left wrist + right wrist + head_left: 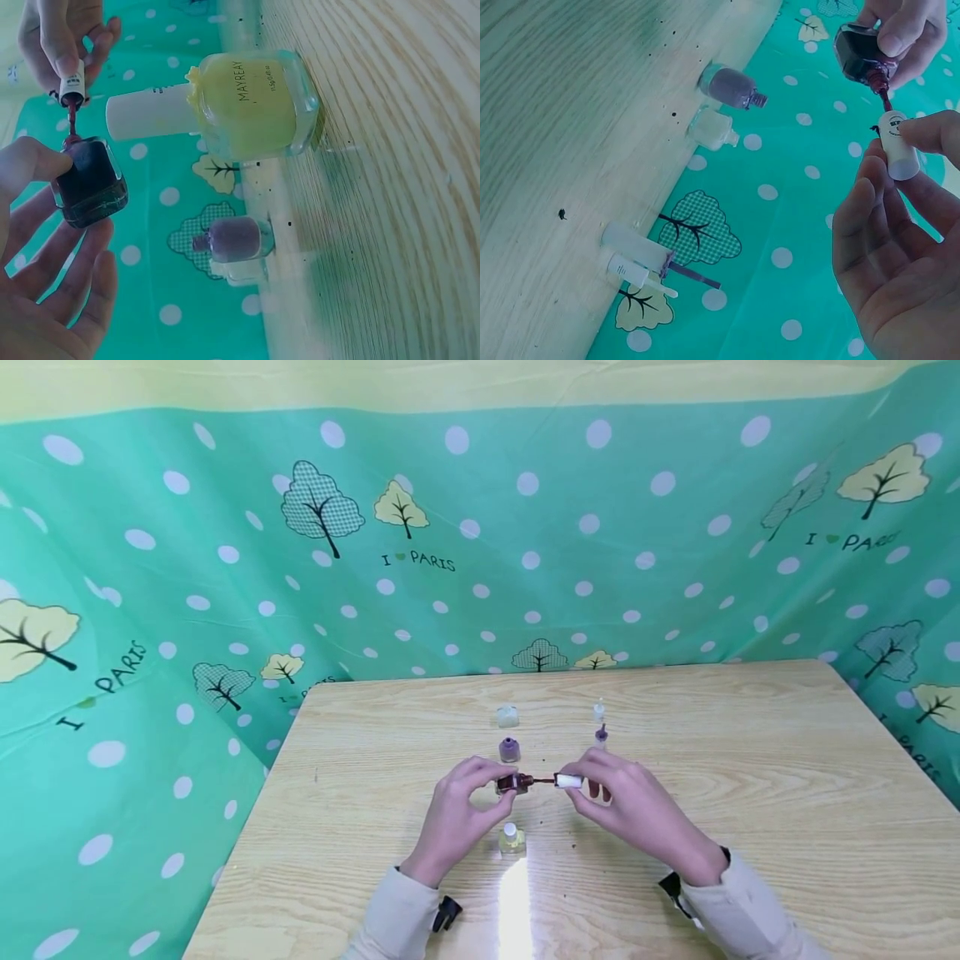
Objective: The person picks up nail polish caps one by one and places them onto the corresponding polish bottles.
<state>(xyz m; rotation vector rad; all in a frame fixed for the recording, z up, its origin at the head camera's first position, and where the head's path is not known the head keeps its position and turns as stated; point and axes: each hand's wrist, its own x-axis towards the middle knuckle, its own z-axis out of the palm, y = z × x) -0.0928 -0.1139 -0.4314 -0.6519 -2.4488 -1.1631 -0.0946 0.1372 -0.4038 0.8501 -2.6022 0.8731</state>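
From where I stand, the person's left hand (465,808) pinches a dark bottle (512,783) between thumb and fingers, holding it up off the table (337,827) and tipped on its side, neck toward the other hand. The right hand (628,802) pinches a white cap (567,781) by thumb and fingertips, and a thin brush (543,781) bridges the 2, its far end at the neck. I can't tell how deep the tip sits.

To do this well, I'd keep brush and neck in line, so the bristles don't scrape the rim, and tilt the bottle more upright, since polish could run out at this angle. A light, steady pinch with both hands seems best; the glass is probably slick.

The head view alone gives the whole layout: a yellow bottle (512,841) nearest the person, then, beyond the dark bottle, a purple bottle (510,749) and a pale bottle (507,717), all 3 on the table in rough line. Only the left wrist view makes "MAYREAY" readable on the yellow bottle, whose cap is on. The right wrist view leaves that bottle out but shows clearly 2 caps (634,244) standing with brushes up, 1 purple and 1 whitish, plus dark specks (673,115) on the wood.
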